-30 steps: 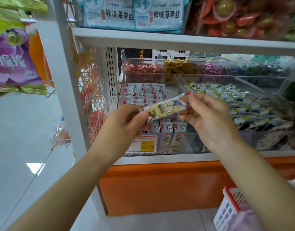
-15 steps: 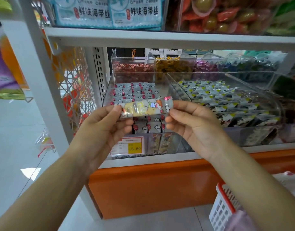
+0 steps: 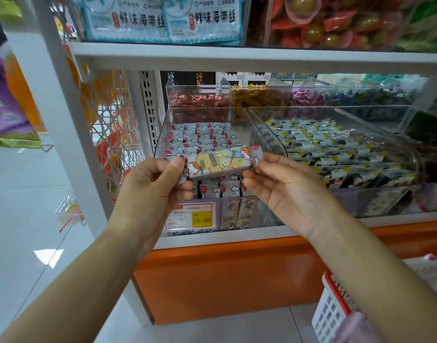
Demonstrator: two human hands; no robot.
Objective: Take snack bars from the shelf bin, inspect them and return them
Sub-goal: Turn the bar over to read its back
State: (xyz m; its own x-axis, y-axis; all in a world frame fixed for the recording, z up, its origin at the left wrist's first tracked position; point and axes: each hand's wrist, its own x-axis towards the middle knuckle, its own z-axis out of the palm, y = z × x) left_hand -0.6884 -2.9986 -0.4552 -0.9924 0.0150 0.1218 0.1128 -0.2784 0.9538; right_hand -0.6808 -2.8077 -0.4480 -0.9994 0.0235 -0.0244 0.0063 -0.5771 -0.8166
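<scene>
A wrapped snack bar (image 3: pixel 222 160) with a yellow panel and cartoon figures is held level in front of the clear shelf bin (image 3: pixel 163 129). My left hand (image 3: pixel 153 186) pinches its left end between thumb and fingers. My right hand (image 3: pixel 284 189) pinches its right end. The bin behind holds several similar bars (image 3: pixel 202 137) in rows, with red and white cloud prints on their wrappers.
A second clear bin (image 3: pixel 269 134) of black and yellow wrapped snacks sits to the right. Candy bins line the back of the shelf. A yellow price tag (image 3: pixel 201 220) reads 15.80. A white and red basket (image 3: pixel 333 310) stands at the lower right. A wire rack (image 3: pixel 108 134) is at the left.
The bar has been turned in my two hands, from tilted up to the right to nearly level, staying in front of the bin. Both hands kept hold of its ends.
</scene>
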